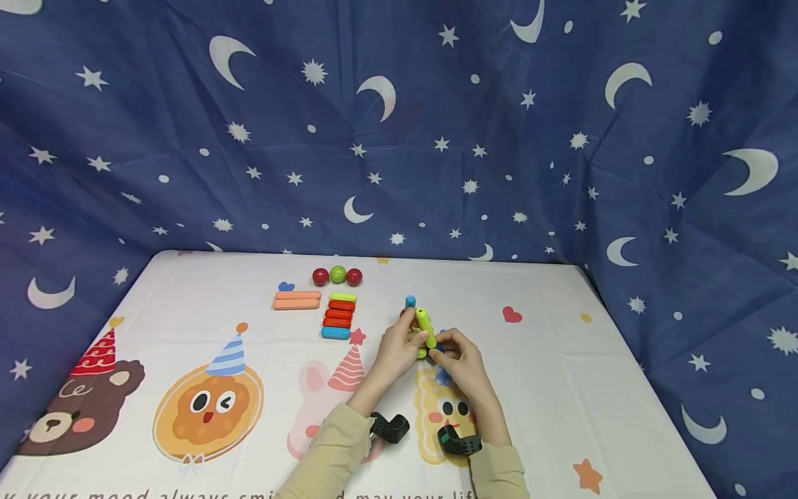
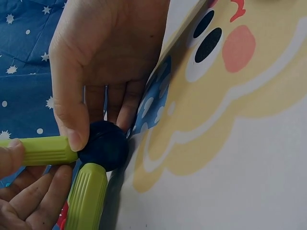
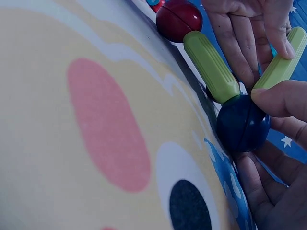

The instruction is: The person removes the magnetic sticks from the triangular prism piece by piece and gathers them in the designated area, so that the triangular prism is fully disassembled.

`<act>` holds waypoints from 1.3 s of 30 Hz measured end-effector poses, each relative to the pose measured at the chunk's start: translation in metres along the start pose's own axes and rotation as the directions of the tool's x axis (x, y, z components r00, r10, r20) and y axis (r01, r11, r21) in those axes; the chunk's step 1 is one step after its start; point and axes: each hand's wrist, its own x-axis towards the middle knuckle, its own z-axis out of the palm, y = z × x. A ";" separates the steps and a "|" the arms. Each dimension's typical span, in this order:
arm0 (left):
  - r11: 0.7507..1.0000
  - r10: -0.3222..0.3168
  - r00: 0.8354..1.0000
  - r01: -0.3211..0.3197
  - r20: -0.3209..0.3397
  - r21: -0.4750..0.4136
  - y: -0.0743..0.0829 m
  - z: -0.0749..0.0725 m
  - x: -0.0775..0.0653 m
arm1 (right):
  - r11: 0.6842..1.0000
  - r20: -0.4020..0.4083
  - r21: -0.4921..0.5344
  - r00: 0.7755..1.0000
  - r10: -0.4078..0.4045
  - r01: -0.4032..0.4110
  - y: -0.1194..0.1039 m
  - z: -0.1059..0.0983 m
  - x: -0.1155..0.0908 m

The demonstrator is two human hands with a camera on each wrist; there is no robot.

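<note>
My left hand pinches a lime-green ribbed rod that stands up at a slant. The lower end of that rod meets a dark blue ball. My right hand holds the ball, its thumb at the joint between ball and rod. A second lime-green rod joins the same ball low over the table and runs to a dark red ball. Beyond my left hand a blue rod pokes up; its lower part is hidden by the hand.
To the left lie two orange rods and a column of several short red, green and blue rods. Behind them is a row of two red balls and a green ball. A starry blue curtain borders the printed white tablecloth.
</note>
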 end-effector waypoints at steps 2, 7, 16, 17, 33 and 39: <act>1.000 0.001 1.000 -0.001 0.003 0.003 0.000 0.000 0.000 | 1.000 0.002 0.004 1.000 0.001 -0.001 0.000 0.000 0.000; 1.000 0.007 1.000 -0.007 0.006 0.022 0.000 -0.001 0.001 | 1.000 0.006 0.011 1.000 0.004 -0.004 0.001 0.000 0.001; 0.999 0.007 1.000 -0.008 0.026 0.036 0.001 -0.003 0.001 | 1.000 0.013 0.024 1.000 0.005 -0.005 0.001 0.001 0.001; 0.999 0.006 1.000 -0.007 0.029 0.039 0.001 -0.004 0.001 | 1.000 0.014 0.024 1.000 0.005 -0.006 0.001 0.001 0.000; 0.999 0.010 0.996 -0.007 0.092 -0.039 0.009 -0.018 0.005 | 0.999 -0.007 0.042 1.000 -0.006 0.007 0.039 0.006 0.018; 0.997 0.041 0.994 -0.034 0.099 -0.075 0.013 -0.032 -0.002 | 0.998 0.013 0.046 0.999 0.038 -0.039 0.038 0.005 0.019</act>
